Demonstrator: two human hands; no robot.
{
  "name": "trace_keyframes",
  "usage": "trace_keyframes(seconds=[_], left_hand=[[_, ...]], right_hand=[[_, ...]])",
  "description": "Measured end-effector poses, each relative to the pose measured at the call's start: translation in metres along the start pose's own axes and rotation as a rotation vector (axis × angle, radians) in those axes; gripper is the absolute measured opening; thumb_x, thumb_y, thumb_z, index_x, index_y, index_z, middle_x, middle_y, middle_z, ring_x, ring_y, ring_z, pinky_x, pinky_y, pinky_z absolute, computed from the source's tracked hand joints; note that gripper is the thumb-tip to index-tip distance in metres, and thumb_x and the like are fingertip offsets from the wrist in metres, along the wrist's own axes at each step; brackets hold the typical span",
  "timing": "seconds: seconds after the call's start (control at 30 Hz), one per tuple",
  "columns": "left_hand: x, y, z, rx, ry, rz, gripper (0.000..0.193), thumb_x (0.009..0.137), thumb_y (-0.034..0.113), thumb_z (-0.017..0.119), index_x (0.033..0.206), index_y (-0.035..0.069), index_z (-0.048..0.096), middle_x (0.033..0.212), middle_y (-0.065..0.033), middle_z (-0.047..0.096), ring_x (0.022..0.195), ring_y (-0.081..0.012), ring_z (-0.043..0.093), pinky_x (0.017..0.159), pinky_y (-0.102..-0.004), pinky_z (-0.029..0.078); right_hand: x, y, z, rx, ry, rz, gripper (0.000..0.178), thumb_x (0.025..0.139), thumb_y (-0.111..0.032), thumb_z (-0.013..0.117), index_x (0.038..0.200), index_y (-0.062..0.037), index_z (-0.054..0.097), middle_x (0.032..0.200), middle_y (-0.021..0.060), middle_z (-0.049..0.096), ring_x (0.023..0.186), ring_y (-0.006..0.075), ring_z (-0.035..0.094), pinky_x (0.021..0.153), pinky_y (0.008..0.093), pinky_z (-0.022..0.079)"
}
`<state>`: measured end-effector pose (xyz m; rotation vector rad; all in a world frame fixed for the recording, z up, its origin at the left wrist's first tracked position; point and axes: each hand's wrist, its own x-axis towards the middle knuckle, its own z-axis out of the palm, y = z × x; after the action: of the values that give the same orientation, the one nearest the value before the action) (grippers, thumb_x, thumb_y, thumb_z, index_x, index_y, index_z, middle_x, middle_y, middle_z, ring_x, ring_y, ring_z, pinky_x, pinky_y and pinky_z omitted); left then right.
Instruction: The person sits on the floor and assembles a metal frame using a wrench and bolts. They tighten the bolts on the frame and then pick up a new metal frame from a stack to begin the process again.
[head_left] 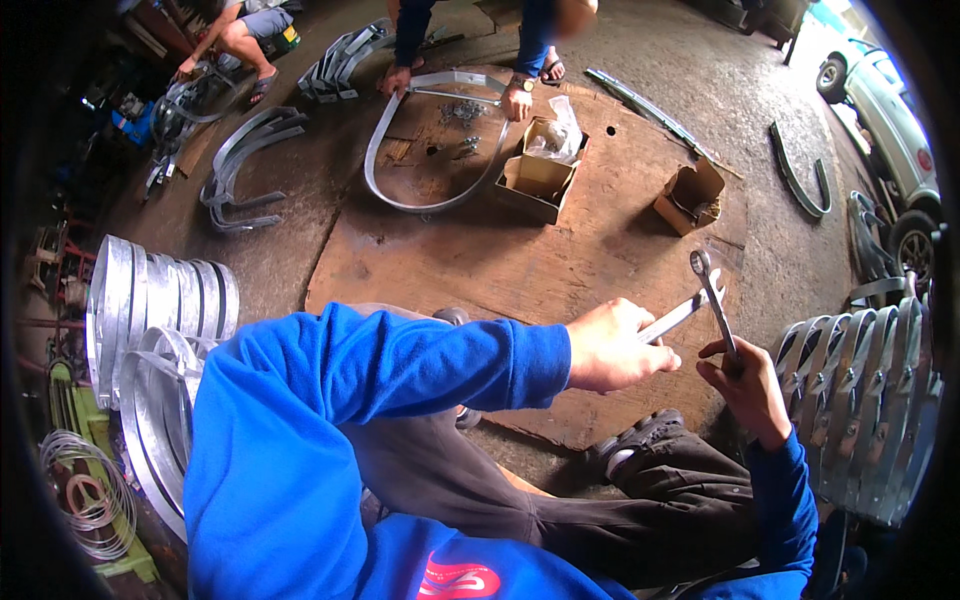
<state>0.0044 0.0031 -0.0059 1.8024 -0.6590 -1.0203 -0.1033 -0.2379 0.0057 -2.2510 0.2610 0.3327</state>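
My left hand (618, 348) is closed around a silver wrench (672, 318), its open jaw pointing away to the upper right. In my right hand (748, 388) another wrench (713, 290) stands nearly upright, with its ring end at the top. The two wrenches cross in the picture near the left one's jaw; whether they touch I cannot tell. Beneath them lies a worn plywood sheet (430, 260) on the floor. Both hands are held above its right part, in front of my bent legs.
Across the plywood, a person's hands (517, 100) hold a metal band hoop (372, 160). Open cardboard boxes (540, 185) (690, 198) and loose hardware (462, 112) lie there. Stacked metal hoops stand to my left (165, 290) and right (855, 390). Another person crouches far left; a car (890, 110) is parked right.
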Motion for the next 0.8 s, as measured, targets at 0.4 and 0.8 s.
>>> trace_keyframes(seconds=[0.4,0.8], left_hand=[[0.018,-0.018,0.007,0.118,0.032,0.075,0.040,0.085,0.039,0.069,0.090,0.000,0.068,0.083,-0.0189,0.069,0.084,-0.0302,0.069,0.078,-0.0414,0.052],[0.070,0.069,0.064,0.903,-0.326,0.366,0.020,0.076,0.021,0.065,0.082,0.006,0.076,0.078,-0.0135,0.073,0.078,-0.0274,0.072,0.072,-0.0388,0.056]], right_hand=[[0.002,0.005,0.002,0.120,0.171,-0.075,0.023,0.087,-0.009,0.072,0.108,-0.0043,0.063,0.063,-0.0095,0.032,0.058,0.0030,0.028,0.052,0.0245,0.022],[0.015,0.052,-0.019,-0.238,0.184,-0.060,0.042,0.081,-0.015,0.071,0.119,-0.0073,0.056,0.064,-0.0056,0.038,0.058,0.0064,0.035,0.051,0.0253,0.030]])
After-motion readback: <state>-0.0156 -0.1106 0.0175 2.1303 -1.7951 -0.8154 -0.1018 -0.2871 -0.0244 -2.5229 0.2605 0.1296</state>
